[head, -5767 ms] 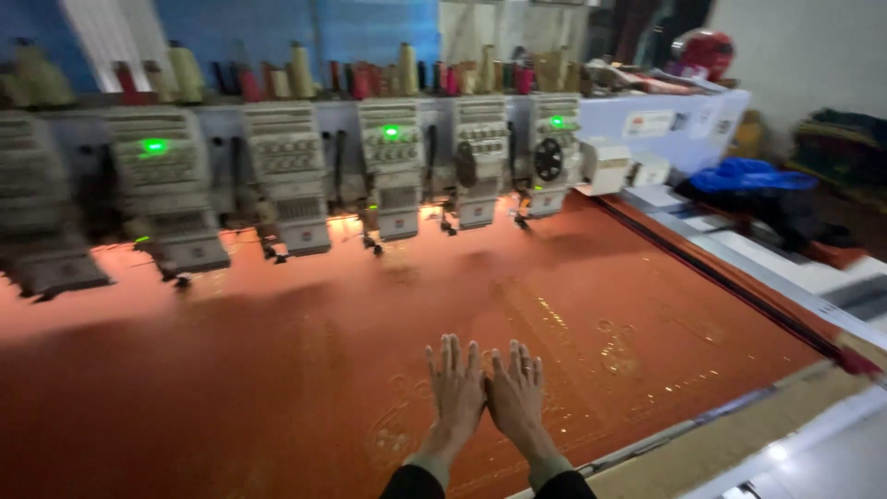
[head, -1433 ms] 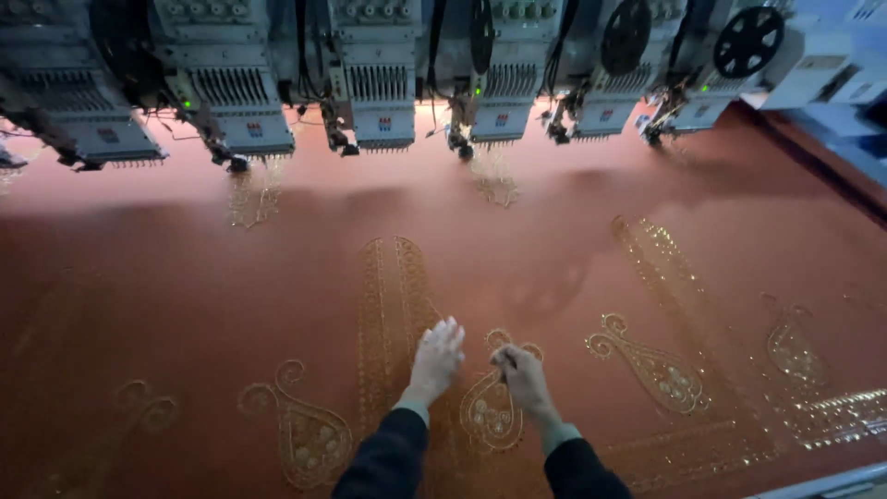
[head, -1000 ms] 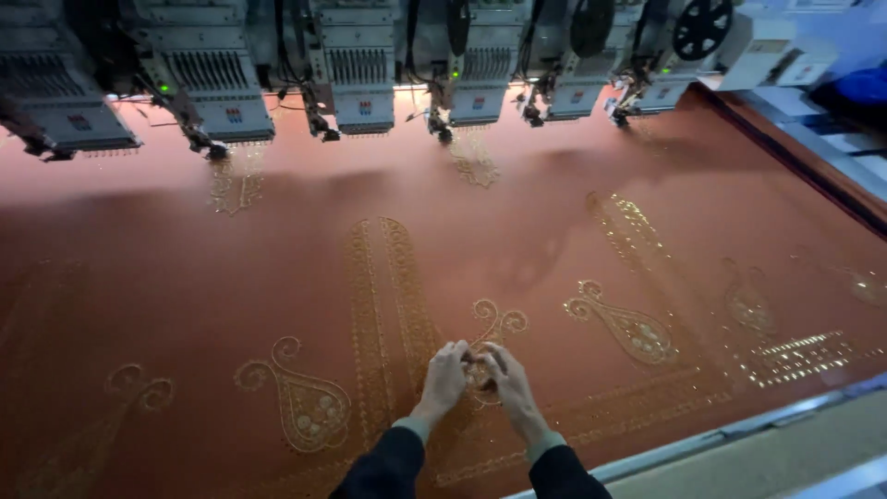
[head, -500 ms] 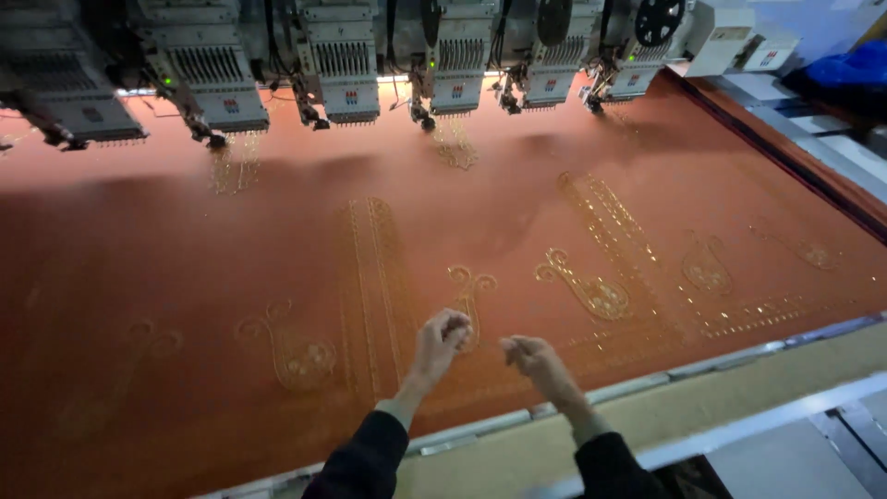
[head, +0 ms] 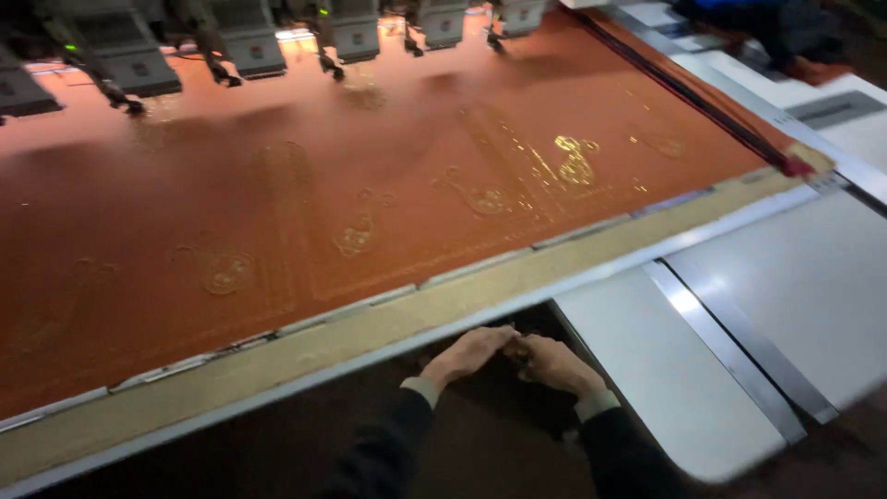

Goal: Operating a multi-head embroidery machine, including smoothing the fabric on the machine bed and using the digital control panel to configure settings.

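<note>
A wide orange-red cloth (head: 277,203) with gold paisley embroidery is stretched flat in a frame under a row of embroidery machine heads (head: 249,42). Below the frame's near edge (head: 388,319), over a dark gap, my left hand (head: 467,353) and my right hand (head: 554,363) are drawn together, fingertips touching. The fingers are curled around something small and dark between them that I cannot make out. Both sleeves are dark with pale cuffs.
A white table surface (head: 785,305) with grey strips lies to the right of my hands. A dark rail (head: 702,102) runs along the cloth's right side. Blue and dark items (head: 776,23) sit at the far right corner.
My hands have left the embroidered cloth and pulled back below the frame's near edge, coming together. The camera has tilted down and swung right.
</note>
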